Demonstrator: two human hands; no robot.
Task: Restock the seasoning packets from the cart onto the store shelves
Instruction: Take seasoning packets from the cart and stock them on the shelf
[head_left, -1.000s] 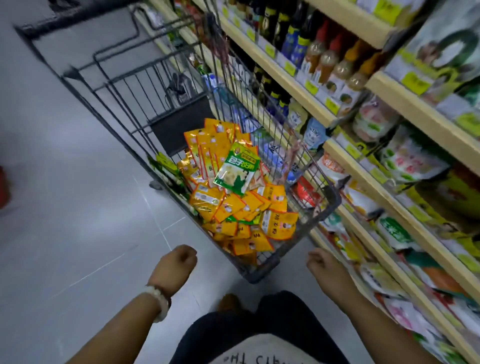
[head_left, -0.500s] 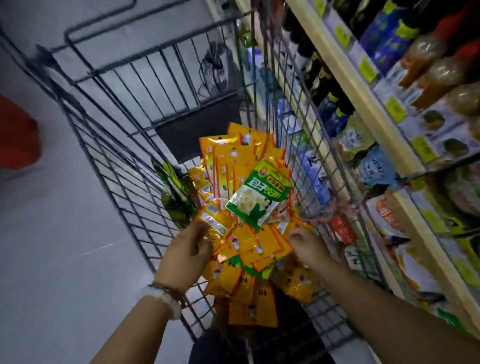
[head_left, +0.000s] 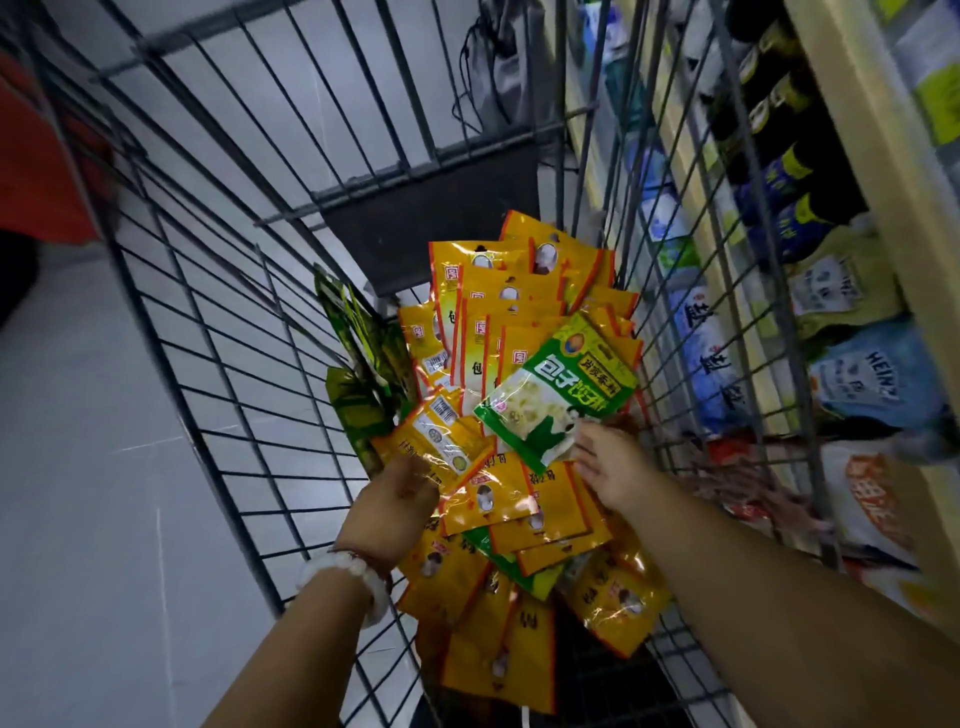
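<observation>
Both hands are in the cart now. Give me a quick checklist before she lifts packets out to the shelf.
1. Hands at the pile: ok. Left hand and right hand are both on the packets.
2. Left grip: cannot tell. Fingers are hidden under an orange packet.
3. Right grip: not ok. Fingers only touch the green packet; no pinch shown.
4. Sorted by type: not ok. The green packet lies on top of the orange ones.
5. Shelf within reach: ok, just right of the cart.
6. Free slot on the shelf: cannot tell.
</observation>
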